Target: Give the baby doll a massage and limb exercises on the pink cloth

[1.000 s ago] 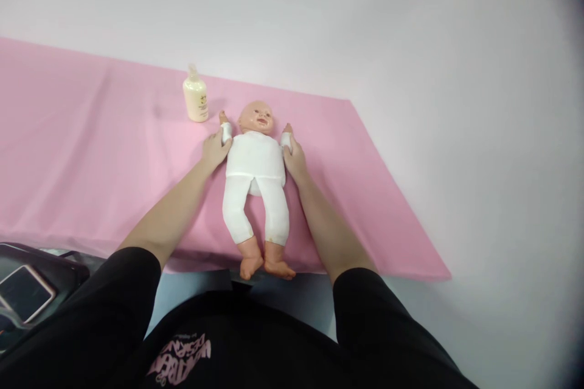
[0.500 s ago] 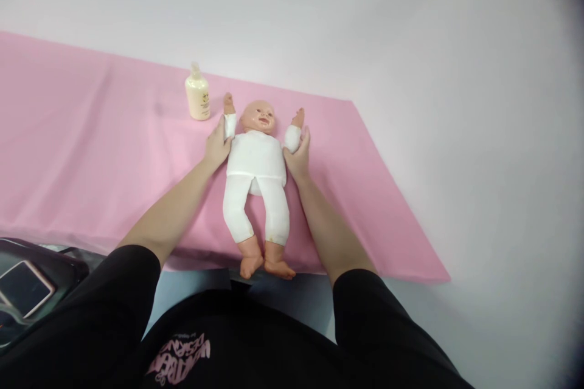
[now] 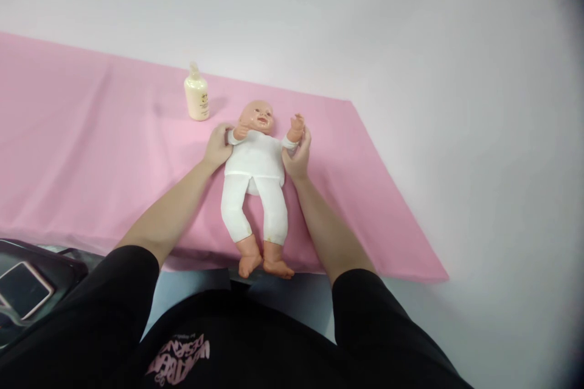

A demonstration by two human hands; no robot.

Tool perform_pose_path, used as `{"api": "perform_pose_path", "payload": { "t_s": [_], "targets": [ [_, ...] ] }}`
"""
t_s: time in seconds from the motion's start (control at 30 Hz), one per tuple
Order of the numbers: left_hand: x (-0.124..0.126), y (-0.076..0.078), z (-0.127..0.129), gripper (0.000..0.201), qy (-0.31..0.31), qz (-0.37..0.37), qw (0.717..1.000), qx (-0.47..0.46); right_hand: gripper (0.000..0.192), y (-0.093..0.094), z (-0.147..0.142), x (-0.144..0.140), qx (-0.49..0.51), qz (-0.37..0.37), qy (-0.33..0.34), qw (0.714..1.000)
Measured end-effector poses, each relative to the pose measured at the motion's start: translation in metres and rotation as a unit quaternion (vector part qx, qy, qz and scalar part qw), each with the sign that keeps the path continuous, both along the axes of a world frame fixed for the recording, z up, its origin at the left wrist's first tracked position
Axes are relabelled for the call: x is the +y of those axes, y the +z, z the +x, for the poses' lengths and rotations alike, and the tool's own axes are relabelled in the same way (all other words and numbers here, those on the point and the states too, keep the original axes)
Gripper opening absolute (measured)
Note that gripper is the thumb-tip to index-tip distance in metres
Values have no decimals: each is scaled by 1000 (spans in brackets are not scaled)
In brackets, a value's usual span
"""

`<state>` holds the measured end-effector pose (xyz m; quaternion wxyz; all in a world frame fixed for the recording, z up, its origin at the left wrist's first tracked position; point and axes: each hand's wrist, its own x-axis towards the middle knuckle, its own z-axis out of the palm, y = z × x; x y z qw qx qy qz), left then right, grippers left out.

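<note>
- The baby doll (image 3: 255, 179) lies face up on the pink sheet (image 3: 91, 164), in a white top and leggings, head bald, bare feet at the near edge.
- The left hand (image 3: 218, 146) has its fingers wrapped on the doll's one arm, folded toward its chest.
- The right hand (image 3: 297, 155) clasps the other arm, raised.
- A cream lotion bottle (image 3: 196, 97) stands near the head; its label is too small to read.
- The black shirt's (image 3: 219, 346) pink print is upside down and unreadable.

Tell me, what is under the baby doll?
The doll lies on a pink cloth; its feet overhang the near edge. What the cloth covers beneath it is hidden.
</note>
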<state>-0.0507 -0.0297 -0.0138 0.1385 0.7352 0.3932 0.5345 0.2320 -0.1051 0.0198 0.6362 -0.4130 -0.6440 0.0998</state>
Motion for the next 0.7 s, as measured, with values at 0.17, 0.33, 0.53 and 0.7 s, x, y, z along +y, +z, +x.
{"api": "perform_pose_path", "payload": {
  "t_s": [0.17,0.33,0.53,0.7],
  "targets": [
    [-1,1,-1,35,7,-9,1000,6,90,-5,3,-1,8,-25,-14,1000],
    [-2,1,3,32,26,-38,998,-45,88,-5,3,1,2,-22,-26,999],
    [-8,13,5,33,43,-35,993,-105,81,0,5,-2,-21,-53,-43,997],
    [-9,17,3,18,62,-27,995,-75,82,-11,11,5,-38,-52,-67,996]
  ]
}}
